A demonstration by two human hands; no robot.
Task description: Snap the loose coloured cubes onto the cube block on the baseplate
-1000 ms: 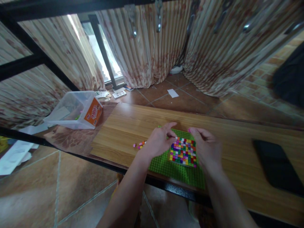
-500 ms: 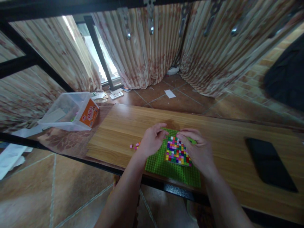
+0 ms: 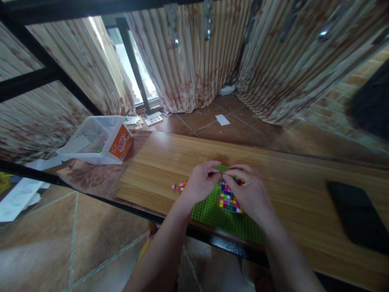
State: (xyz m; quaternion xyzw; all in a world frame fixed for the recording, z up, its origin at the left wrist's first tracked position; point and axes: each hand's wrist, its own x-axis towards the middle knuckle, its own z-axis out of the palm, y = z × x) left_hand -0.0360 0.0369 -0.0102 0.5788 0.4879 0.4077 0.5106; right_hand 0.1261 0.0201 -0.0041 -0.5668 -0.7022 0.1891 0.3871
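Over the far edge of a block of multicoloured small bricks (image 3: 228, 199), my left hand (image 3: 202, 183) and my right hand (image 3: 249, 187) meet at the fingertips. Both are closed in a pinch. Whatever lies between the fingers is hidden or too small to name. The brick block rests on a green studded baseplate (image 3: 209, 213); my right hand covers its right and upper part. Beside my left wrist, several loose pink, orange and yellow bricks (image 3: 181, 187) lie on the wooden table (image 3: 158, 170).
A clear plastic box (image 3: 88, 156) with an orange label stands to the left on a brown cloth (image 3: 88, 176). A dark phone or tablet (image 3: 358, 215) lies on the right of the table. Black metal bars (image 3: 73, 97) frame the left side and top.
My right hand has moved left across the brick block, and its fingertips now meet those of my left hand. The left fingers have closed up. The camera view has turned slightly left.
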